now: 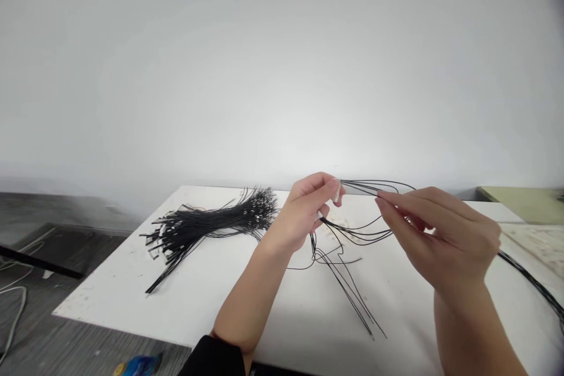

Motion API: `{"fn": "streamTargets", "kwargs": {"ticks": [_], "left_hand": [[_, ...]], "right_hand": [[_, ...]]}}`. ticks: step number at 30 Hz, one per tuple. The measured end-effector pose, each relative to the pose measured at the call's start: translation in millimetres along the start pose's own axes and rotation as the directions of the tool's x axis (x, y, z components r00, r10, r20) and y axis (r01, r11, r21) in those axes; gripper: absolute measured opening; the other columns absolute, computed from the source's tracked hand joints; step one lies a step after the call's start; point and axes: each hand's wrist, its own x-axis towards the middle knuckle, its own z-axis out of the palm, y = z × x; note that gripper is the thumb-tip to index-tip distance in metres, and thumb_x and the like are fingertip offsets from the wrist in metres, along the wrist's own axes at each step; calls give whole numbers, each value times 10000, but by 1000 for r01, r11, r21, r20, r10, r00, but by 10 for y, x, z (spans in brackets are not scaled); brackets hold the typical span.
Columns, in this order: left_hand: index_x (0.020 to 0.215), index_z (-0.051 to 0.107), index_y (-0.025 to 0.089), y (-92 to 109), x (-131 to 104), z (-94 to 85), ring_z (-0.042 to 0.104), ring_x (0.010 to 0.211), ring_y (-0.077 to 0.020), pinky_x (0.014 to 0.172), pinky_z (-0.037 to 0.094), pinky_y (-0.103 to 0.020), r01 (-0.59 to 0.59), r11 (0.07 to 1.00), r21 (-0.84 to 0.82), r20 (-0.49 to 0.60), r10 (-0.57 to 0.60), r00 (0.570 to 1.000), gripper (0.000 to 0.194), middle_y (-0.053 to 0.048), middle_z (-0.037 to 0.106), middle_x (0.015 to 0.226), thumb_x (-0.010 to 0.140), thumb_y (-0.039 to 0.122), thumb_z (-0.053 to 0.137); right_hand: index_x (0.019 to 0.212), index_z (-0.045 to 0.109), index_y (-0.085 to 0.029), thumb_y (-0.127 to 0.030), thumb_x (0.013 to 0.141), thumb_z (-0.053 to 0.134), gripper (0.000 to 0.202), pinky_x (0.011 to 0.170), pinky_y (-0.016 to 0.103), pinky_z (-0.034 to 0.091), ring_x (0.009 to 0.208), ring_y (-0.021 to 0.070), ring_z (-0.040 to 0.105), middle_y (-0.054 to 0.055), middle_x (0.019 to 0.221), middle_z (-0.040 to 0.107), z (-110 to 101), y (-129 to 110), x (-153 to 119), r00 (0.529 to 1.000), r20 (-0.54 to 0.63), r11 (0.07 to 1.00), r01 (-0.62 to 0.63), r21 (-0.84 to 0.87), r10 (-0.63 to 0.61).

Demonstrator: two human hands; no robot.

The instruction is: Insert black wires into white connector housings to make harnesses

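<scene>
My left hand (304,211) is closed on a small white connector (337,189), pinched between thumb and fingers. A second white connector (319,215) shows at its lower fingers. Thin black wires (365,182) run from both connectors toward the right. At the right, my right hand (440,229) pinches one or more of these wires between thumb and forefinger; its other fingers are curled and partly hidden. Loose black wire ends (348,288) hang below my left hand, over the white table (176,317).
A large bundle of black wires (215,220) lies on the table's left part. More black cables (531,279) run off to the right, near a green surface (524,197). A blue packet (140,365) and pale cables (16,317) are on the floor.
</scene>
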Motion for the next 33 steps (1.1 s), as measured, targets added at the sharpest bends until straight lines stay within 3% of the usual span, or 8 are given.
{"fn": "streamTargets", "kwargs": {"ticks": [3, 11, 33], "left_hand": [[732, 510, 174, 5, -6, 5, 345, 493, -20, 383, 120, -202, 19, 999, 44, -14, -19, 1000, 273, 6, 523, 798, 898, 389, 538], [748, 546, 178, -38, 6, 29, 307, 488, -27, 395, 145, -203, 38, 998, 59, 21, -39, 999, 270, 9, 533, 784, 871, 418, 565], [749, 554, 173, -48, 38, 50, 325, 518, -47, 415, 109, -225, 157, 986, 49, 107, -162, 981, 288, 2, 476, 749, 858, 440, 557]], "right_hand": [[864, 673, -184, -4, 688, 742, 261, 437, 211, 399, 530, 57, 463, -11, 675, 626, 6, 29, -1, 994, 5, 988, 107, -111, -108], [917, 675, -202, -65, 689, 774, 284, 469, 218, 458, 530, 68, 537, -9, 732, 686, 95, 49, -28, 979, 11, 954, 203, -219, -205], [831, 626, -191, -3, 694, 718, 250, 517, 228, 452, 566, 75, 552, -18, 747, 673, 66, -50, -7, 984, 76, 970, 170, -171, -159]]}}
